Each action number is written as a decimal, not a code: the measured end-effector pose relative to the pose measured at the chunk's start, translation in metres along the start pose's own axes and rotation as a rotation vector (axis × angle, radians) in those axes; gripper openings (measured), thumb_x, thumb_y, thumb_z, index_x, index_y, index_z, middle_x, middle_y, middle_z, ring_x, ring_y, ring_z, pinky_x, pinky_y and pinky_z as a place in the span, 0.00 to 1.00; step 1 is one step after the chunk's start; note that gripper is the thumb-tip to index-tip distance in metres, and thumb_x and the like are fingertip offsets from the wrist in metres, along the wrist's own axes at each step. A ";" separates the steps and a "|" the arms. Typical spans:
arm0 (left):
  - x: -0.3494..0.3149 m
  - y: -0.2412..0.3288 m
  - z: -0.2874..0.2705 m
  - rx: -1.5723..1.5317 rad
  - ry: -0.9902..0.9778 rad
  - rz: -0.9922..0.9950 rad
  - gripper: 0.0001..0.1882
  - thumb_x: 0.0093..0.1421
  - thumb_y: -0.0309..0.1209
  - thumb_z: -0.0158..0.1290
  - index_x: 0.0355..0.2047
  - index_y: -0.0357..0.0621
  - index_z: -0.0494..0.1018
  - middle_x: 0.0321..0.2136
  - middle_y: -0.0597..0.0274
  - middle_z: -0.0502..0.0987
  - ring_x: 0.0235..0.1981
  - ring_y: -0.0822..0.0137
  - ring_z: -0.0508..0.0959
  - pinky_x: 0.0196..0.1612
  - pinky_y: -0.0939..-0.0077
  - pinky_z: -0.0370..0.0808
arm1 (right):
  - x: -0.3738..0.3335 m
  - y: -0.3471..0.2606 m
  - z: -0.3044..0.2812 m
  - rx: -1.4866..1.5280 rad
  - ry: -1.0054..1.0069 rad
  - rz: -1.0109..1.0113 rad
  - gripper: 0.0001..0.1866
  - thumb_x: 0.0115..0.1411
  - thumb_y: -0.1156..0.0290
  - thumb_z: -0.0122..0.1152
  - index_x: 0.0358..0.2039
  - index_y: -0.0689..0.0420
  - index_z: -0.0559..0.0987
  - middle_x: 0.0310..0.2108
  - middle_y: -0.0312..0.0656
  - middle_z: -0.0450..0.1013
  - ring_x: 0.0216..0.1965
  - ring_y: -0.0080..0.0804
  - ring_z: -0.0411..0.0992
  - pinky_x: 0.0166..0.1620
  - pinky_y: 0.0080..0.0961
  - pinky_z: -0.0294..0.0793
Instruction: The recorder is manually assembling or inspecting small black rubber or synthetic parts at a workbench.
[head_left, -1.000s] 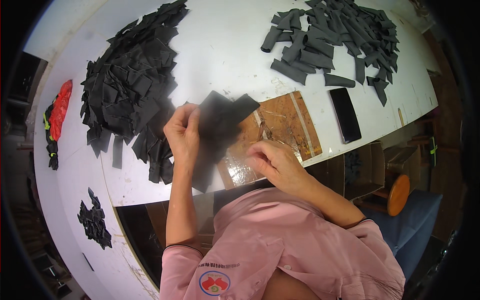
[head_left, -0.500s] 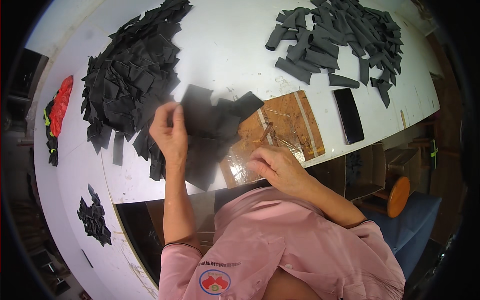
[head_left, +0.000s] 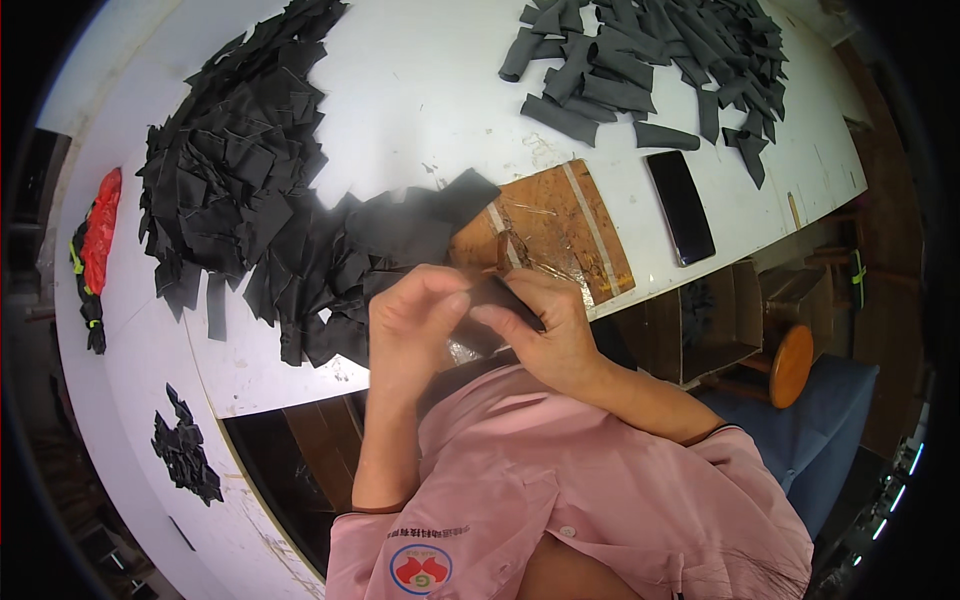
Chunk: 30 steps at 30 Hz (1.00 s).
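Both elbows are bent and the hands meet at the white table's [head_left: 400, 110] near edge. The right hand [head_left: 548, 322] pinches a black fabric piece [head_left: 508, 301] between thumb and fingers. The left hand [head_left: 412, 325], fingers curled, is at its left; whether it grips, I cannot tell.
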<state>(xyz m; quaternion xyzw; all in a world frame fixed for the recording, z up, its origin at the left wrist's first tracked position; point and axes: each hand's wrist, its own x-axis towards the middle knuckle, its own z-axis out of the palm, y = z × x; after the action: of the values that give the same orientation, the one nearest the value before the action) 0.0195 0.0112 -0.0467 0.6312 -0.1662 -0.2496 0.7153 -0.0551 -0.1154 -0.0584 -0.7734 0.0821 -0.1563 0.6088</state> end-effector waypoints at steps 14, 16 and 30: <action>-0.032 0.007 0.030 -0.125 0.208 -0.179 0.11 0.53 0.31 0.52 0.33 0.35 0.68 0.24 0.61 0.73 0.24 0.73 0.73 0.29 0.83 0.69 | 0.003 0.020 -0.016 -0.584 0.139 -0.404 0.08 0.30 0.83 0.55 0.17 0.60 0.70 0.17 0.40 0.62 0.21 0.36 0.64 0.21 0.30 0.63; -0.028 0.006 0.030 -0.165 0.235 -0.225 0.10 0.53 0.30 0.52 0.32 0.35 0.69 0.23 0.62 0.73 0.22 0.74 0.73 0.28 0.84 0.69 | 0.003 0.021 -0.017 -0.667 0.131 -0.487 0.07 0.30 0.80 0.54 0.16 0.60 0.69 0.17 0.39 0.59 0.20 0.34 0.63 0.20 0.28 0.62; -0.031 -0.012 0.032 -0.047 0.232 -0.217 0.05 0.52 0.23 0.53 0.30 0.35 0.70 0.21 0.65 0.73 0.20 0.79 0.72 0.25 0.88 0.70 | -0.001 0.026 -0.025 -0.872 0.118 -0.567 0.06 0.34 0.76 0.52 0.18 0.60 0.69 0.16 0.38 0.58 0.20 0.31 0.61 0.20 0.25 0.61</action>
<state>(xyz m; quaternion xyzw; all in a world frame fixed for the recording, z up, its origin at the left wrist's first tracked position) -0.0252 0.0017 -0.0519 0.6530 -0.0074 -0.2548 0.7132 -0.0625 -0.1445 -0.0787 -0.9367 -0.0389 -0.3098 0.1585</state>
